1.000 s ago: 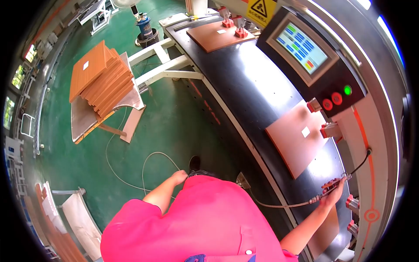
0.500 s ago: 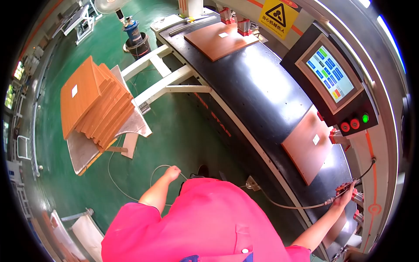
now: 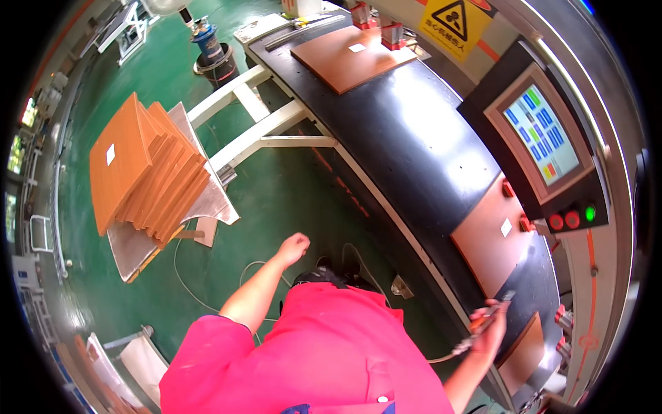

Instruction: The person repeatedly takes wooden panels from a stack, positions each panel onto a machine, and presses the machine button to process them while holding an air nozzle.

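My right hand [image 3: 491,332] is closed round an air blow gun [image 3: 483,320], with a hose [image 3: 452,355] running from its lower end. It is over the black machine table [image 3: 414,159], near the lower edge of a brown panel [image 3: 489,238] with a white label. Another brown panel [image 3: 524,352] lies beyond this hand, partly hidden. My left hand [image 3: 295,248] hangs over the green floor, its fingers curled with nothing visible in them.
A stack of brown panels [image 3: 148,169] sits on a stand to the left. One more panel [image 3: 352,58] rests at the table's far end by red clamps. The control screen [image 3: 541,134] overhangs the right side. A thin hose [image 3: 196,293] trails across the floor.
My right hand has drawn the air blow gun back from the machine's right side, leftward over the table. My left hand has moved slightly up and to the right.
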Demonstrator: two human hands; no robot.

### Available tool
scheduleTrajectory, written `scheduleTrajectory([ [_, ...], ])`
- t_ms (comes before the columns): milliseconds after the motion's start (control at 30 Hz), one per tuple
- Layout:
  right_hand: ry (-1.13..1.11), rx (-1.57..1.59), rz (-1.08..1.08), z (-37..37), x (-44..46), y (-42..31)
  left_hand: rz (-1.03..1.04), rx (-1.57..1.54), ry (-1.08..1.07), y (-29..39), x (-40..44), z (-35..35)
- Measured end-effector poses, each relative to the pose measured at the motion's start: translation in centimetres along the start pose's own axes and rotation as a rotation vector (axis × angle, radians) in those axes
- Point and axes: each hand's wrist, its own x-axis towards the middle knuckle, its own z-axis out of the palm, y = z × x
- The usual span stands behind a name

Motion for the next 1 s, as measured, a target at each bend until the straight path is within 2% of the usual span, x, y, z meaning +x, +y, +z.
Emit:
scheduleTrajectory([
  [67, -0.247, -0.068, 0.204, 5.7, -0.4, 2.3, 0.176, -0.007, 0.014, 3.9, 2.8, 0.0],
  [133, -0.404, -0.135, 0.345, 12.0, 1.0, 4.2, 0.420, 0.162, 0.112, 9.2, 6.8, -0.7],
  [200, -0.651, -0.251, 0.401, 17.9, 2.2, 4.7, 0.599, 0.358, 0.243, 17.3, 9.9, -1.8],
  [267, -0.676, -0.330, 0.450, 24.2, 3.1, 4.3, 0.650, 0.399, 0.269, 23.8, 14.9, -2.5],
  [333, -0.693, -0.413, 0.426, 29.8, 4.5, 4.2, 0.784, 0.660, 0.417, 29.4, 20.0, -3.6],
  [433, -0.654, -0.465, 0.373, 37.4, 5.9, 3.3, 0.856, 0.841, 0.558, 33.8, 29.6, -5.0],
  [533, -0.606, -0.451, 0.355, 42.7, 7.1, 2.4, 1.055, 1.045, 0.580, 35.6, 34.8, -6.1],
  [633, -0.523, -0.410, 0.347, 46.4, 8.8, 1.7, 1.054, 0.954, 0.558, 35.3, 32.9, -5.2],
  [733, -0.447, -0.353, 0.331, 48.1, 10.3, 1.3, 1.017, 0.952, 0.366, 36.2, 27.2, -3.7],
  [767, -0.454, -0.337, 0.415, 48.2, 10.3, 0.7, 0.984, 0.930, 0.284, 36.0, 25.8, -3.1],
  [800, -0.459, -0.358, 0.416, 47.9, 10.4, 0.3, 1.032, 0.889, -0.024, 35.6, 25.0, -3.5],
  [867, -0.459, -0.396, 0.425, 46.6, 9.7, 0.1, 1.118, 0.805, -0.380, 35.9, 26.4, -4.6],
  [967, -0.400, -0.401, 0.427, 44.8, 8.2, 0.4, 1.146, 1.173, -0.455, 43.5, 33.2, -8.6],
  [1000, -0.392, -0.407, 0.424, 44.5, 8.1, 0.7, 1.335, 1.148, -0.324, 43.1, 36.2, -10.1],
])
